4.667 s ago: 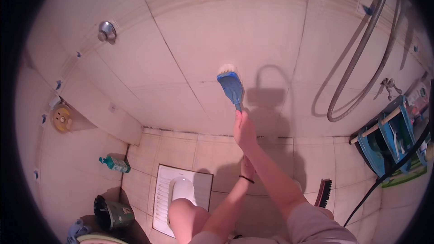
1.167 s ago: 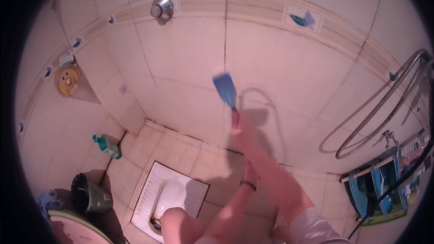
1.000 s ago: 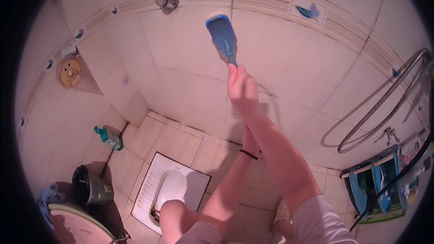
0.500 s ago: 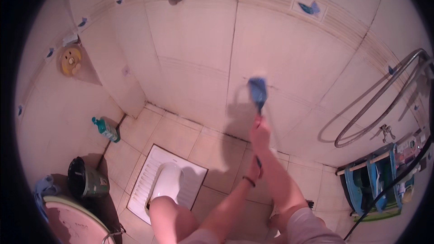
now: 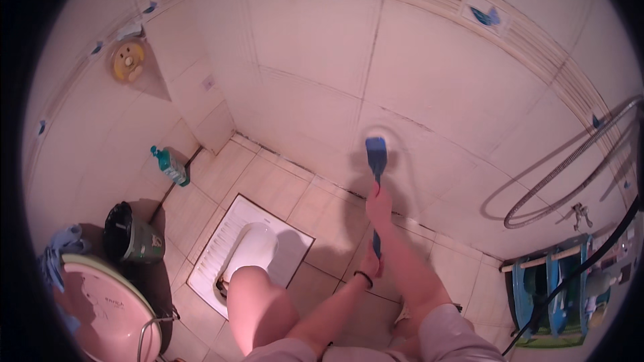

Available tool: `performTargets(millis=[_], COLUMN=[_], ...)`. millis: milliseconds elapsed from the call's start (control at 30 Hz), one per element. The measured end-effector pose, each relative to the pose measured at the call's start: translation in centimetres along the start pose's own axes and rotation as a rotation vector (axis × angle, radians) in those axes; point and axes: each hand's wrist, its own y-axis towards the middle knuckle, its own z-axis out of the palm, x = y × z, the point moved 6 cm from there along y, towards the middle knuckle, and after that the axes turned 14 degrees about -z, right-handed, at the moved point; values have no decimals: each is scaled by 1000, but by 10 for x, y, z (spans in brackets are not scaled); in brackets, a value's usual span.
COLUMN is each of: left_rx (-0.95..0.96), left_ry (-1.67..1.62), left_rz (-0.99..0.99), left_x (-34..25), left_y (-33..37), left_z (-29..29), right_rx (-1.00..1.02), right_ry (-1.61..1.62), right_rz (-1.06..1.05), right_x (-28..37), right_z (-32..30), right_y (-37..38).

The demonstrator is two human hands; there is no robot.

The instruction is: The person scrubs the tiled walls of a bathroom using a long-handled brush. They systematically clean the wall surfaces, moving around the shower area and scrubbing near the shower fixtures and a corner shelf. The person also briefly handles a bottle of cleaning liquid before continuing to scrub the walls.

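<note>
The right arm [image 5: 416,271] points to 11 o'clock, the left arm [image 5: 335,310] to 1. Right hand [image 5: 380,205] and left hand [image 5: 373,263] curl tight.

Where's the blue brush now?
In the head view, the blue brush is right of centre, by the tiled wall, the right hand on its handle, the left hand lower down.

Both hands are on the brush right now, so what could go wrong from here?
The brush is held by the right hand above the left hand; if either grip slips, it might twist or drop. In this view the knee overlaps the squat toilet, so a misstep might land in its basin. A wide swing rightward could perhaps catch the hanging hose loop.
</note>
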Motion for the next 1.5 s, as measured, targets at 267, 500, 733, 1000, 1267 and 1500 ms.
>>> performTargets(millis=[267,500,733,1000,1267,1500], left_rx=[262,125,254,272,342,177], left_ry=[-186,-539,-688,-701,-607,-568], left_rz=[356,129,352,413,646,338], left_x=[-152,-20,-176,-152,-206,-92], left_y=[-6,70,25,59,-16,51], left_z=[42,5,5,11,16,17], right_rx=[-168,450,176,233,-315,524], right_ry=[-56,-411,-162,-400,-643,-333], right_rz=[-491,-49,-508,-798,-1110,-350], right_x=[130,-89,120,133,167,12], right_z=[27,130,125,164,148,123], right_y=[90,10,93,114,100,53])
